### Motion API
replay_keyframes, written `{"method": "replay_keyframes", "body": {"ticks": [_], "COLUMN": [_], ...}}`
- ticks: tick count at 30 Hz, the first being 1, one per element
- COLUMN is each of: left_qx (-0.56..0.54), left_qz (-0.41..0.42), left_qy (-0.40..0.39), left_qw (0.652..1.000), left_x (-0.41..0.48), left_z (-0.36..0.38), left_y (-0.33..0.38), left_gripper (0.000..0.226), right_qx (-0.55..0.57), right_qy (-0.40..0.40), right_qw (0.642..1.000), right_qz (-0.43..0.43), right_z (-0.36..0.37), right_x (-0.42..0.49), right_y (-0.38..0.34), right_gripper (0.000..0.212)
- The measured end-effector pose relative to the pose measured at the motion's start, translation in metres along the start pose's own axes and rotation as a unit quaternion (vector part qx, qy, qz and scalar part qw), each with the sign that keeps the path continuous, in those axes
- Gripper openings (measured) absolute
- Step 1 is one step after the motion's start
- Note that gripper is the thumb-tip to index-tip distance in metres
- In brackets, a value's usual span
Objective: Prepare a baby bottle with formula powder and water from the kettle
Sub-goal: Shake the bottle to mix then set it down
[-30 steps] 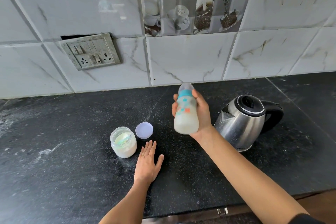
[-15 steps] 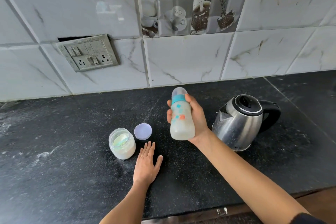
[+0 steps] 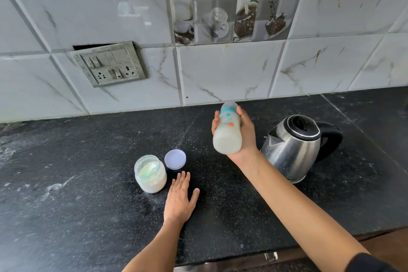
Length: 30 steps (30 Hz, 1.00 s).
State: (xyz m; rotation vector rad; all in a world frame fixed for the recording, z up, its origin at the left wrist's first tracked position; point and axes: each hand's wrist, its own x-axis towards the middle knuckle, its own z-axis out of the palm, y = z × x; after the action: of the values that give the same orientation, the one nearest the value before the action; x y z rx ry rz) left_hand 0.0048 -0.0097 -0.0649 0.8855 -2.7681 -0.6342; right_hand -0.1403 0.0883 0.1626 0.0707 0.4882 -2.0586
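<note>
My right hand (image 3: 246,133) grips a capped baby bottle (image 3: 227,130) full of milky white liquid, held in the air above the counter, tilted with its teal collar pointing away. To its right stands a steel kettle (image 3: 291,150) with a black lid and handle. An open glass jar of formula powder (image 3: 150,174) sits at centre left, its lilac lid (image 3: 175,159) lying flat beside it. Flat on the black counter (image 3: 66,183), fingers straight, lies my left hand (image 3: 181,199), just right of the jar.
A tiled wall rises behind the counter, with a switch and socket plate (image 3: 110,65) at the left. White powder dusts the counter at the left. The counter's front edge (image 3: 242,260) runs below my arms.
The bottle in my right hand has shifted slightly up and down and tilted further, its base swinging toward me. My left hand, the jar and the kettle have stayed put.
</note>
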Motion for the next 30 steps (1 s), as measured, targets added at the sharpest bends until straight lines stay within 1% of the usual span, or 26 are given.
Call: {"method": "replay_keyframes", "body": {"ticks": [2, 3, 4, 5, 8, 9, 11, 13, 14, 15, 16, 17, 18, 19, 21, 22, 25, 26, 29, 30], "left_qx": [0.000, 0.001, 0.001, 0.002, 0.003, 0.004, 0.004, 0.004, 0.005, 0.006, 0.006, 0.007, 0.007, 0.007, 0.007, 0.007, 0.005, 0.005, 0.003, 0.003], "left_qz": [0.000, 0.000, 0.000, 0.001, 0.005, 0.005, 0.003, 0.002, 0.003, 0.004, 0.004, 0.004, 0.003, 0.002, 0.004, 0.005, 0.004, 0.002, -0.001, -0.001], "left_qy": [0.001, 0.000, 0.001, 0.002, 0.000, -0.002, -0.002, -0.001, 0.000, 0.000, -0.002, -0.003, -0.003, -0.001, -0.002, -0.002, -0.004, -0.005, -0.004, -0.004], "left_qw": [1.000, 1.000, 1.000, 1.000, 1.000, 1.000, 1.000, 1.000, 1.000, 1.000, 1.000, 1.000, 1.000, 1.000, 1.000, 1.000, 1.000, 1.000, 1.000, 1.000], "left_x": [0.000, 0.001, 0.001, 0.001, 0.001, 0.000, 0.001, 0.001, 0.001, 0.001, 0.001, 0.001, 0.001, 0.001, 0.002, 0.002, 0.001, 0.001, 0.001, 0.001], "left_z": [0.000, 0.000, 0.000, 0.000, 0.000, 0.000, 0.000, 0.000, 0.000, 0.000, 0.000, 0.000, 0.000, 0.000, 0.000, 0.000, -0.001, -0.001, -0.001, 0.000], "left_y": [0.000, 0.000, 0.000, 0.000, -0.001, -0.001, -0.001, -0.001, -0.001, -0.001, -0.001, -0.001, -0.001, -0.001, -0.001, -0.001, 0.000, 0.000, -0.001, -0.001], "left_gripper": [0.065, 0.065, 0.065, 0.065, 0.065, 0.065, 0.065, 0.065, 0.065, 0.065, 0.065, 0.065, 0.065, 0.065, 0.065, 0.065, 0.066, 0.066, 0.066, 0.066], "right_qx": [-0.083, -0.123, -0.139, -0.125, 0.003, 0.009, -0.056, -0.127, -0.116, -0.076, -0.034, -0.018, -0.035, -0.076, -0.139, -0.129, -0.010, -0.006, -0.114, -0.119], "right_qy": [-0.046, -0.062, -0.073, -0.072, -0.012, -0.014, -0.051, -0.068, -0.065, -0.052, -0.044, -0.054, -0.076, -0.099, -0.131, -0.133, -0.093, -0.100, -0.144, -0.151], "right_qw": [0.995, 0.989, 0.987, 0.989, 1.000, 1.000, 0.997, 0.989, 0.991, 0.996, 0.998, 0.998, 0.996, 0.992, 0.981, 0.982, 0.996, 0.995, 0.983, 0.981], "right_qz": [0.038, 0.044, 0.039, 0.029, -0.017, -0.014, 0.020, 0.022, 0.012, 0.002, -0.004, 0.001, 0.017, 0.030, 0.031, 0.028, 0.014, 0.020, 0.015, 0.011], "right_z": [-0.004, -0.004, -0.003, 0.000, 0.006, 0.004, 0.000, 0.001, 0.001, 0.000, -0.001, -0.004, -0.007, -0.009, -0.008, -0.006, -0.003, -0.003, -0.002, 0.001], "right_x": [-0.007, -0.011, -0.013, -0.011, 0.000, 0.001, -0.003, -0.007, -0.005, -0.002, 0.000, 0.001, 0.001, 0.000, -0.004, -0.002, 0.005, 0.005, -0.002, -0.003], "right_y": [0.006, 0.009, 0.010, 0.009, 0.003, 0.002, 0.005, 0.009, 0.007, 0.005, 0.004, 0.003, 0.005, 0.007, 0.011, 0.009, 0.001, 0.001, 0.009, 0.008], "right_gripper": [0.035, 0.037, 0.037, 0.036, 0.032, 0.033, 0.033, 0.033, 0.032, 0.031, 0.033, 0.037, 0.043, 0.048, 0.050, 0.052, 0.066, 0.064, 0.041, 0.038]}}
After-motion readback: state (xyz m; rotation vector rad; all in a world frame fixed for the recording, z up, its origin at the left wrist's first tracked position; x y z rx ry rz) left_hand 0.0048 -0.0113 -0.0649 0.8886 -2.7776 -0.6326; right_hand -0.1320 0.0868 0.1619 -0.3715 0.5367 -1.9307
